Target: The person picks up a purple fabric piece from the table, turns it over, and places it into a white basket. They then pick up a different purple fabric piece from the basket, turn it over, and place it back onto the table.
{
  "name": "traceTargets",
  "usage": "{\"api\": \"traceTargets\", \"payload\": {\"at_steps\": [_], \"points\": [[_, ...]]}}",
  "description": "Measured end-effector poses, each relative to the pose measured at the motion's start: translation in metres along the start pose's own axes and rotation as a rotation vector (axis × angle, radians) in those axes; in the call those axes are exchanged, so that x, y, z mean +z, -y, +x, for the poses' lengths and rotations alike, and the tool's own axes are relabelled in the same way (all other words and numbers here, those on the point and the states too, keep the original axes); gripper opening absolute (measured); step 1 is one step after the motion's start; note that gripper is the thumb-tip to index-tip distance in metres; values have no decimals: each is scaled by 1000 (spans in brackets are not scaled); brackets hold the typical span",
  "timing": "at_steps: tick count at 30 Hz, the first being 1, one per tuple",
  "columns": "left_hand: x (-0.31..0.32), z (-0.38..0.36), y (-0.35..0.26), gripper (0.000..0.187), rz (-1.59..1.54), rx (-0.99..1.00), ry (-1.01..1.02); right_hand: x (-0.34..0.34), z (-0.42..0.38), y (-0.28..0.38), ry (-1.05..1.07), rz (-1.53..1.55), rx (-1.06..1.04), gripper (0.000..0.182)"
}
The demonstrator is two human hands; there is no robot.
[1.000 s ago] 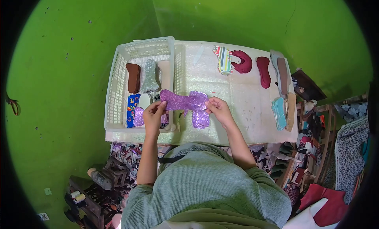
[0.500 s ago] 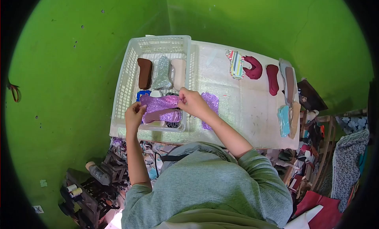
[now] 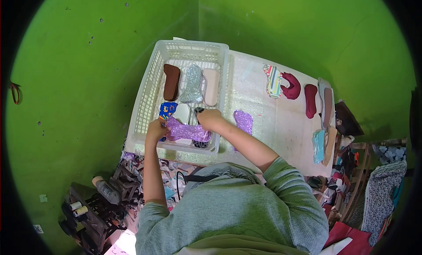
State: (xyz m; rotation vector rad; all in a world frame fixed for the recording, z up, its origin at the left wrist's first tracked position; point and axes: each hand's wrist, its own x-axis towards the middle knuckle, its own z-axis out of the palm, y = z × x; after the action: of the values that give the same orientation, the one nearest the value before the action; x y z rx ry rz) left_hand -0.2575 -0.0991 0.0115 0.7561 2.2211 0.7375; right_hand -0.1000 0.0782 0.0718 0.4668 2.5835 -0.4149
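Observation:
My left hand (image 3: 156,131) pinches the left end of a purple glittery sole-shaped piece (image 3: 188,132), low in the white plastic basket (image 3: 141,105). My right hand (image 3: 211,119) is at the other end of it, fingers curled and mostly hidden, close to a black patterned piece (image 3: 199,110). Under and beside the purple piece lie a white piece (image 3: 182,113) and a blue patterned one (image 3: 167,109). Farther back in the basket are brown (image 3: 172,82), silver glittery (image 3: 192,84) and cream (image 3: 212,88) stacks.
Another purple glittery piece (image 3: 244,122) lies on the table (image 3: 277,132) right of the basket. Farther right are a striped stack (image 3: 273,81), a curved maroon piece (image 3: 291,86), a straight maroon piece (image 3: 310,101) and a turquoise stack (image 3: 318,146). Fabric scraps (image 3: 176,166) are below the front edge.
Both hands have lowered the purple glittery piece toward the front of the basket. More of the blue and white pieces shows behind it. The view has shifted slightly.

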Motion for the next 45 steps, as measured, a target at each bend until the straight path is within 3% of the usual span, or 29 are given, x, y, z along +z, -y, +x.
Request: {"api": "traceTargets", "payload": {"at_steps": [4,10,12,22,25,27,31,33,45], "points": [[8,12,3,17,187,101,-7,2,4,6,176,20,29,27],[13,14,2,18,153,77,43,33,25,5,136,-28,106,28],[12,13,-1,23,264,151,14,39,26,5,117,-39,100,27],[20,27,14,25,247,22,144,34,28,8,212,-122,104,23],[18,16,-1,22,407,120,65,39,27,7,152,-109,73,21],[17,8,-13,18,495,137,-109,40,26,7,135,-102,32,21],[28,22,0,16,355,359,-185,33,19,8,111,-93,-87,20],[29,23,0,13,176,453,10,28,15,9,117,-97,-93,20],[18,15,-15,23,311,419,179,39,18,8,125,-93,-96,19]]}}
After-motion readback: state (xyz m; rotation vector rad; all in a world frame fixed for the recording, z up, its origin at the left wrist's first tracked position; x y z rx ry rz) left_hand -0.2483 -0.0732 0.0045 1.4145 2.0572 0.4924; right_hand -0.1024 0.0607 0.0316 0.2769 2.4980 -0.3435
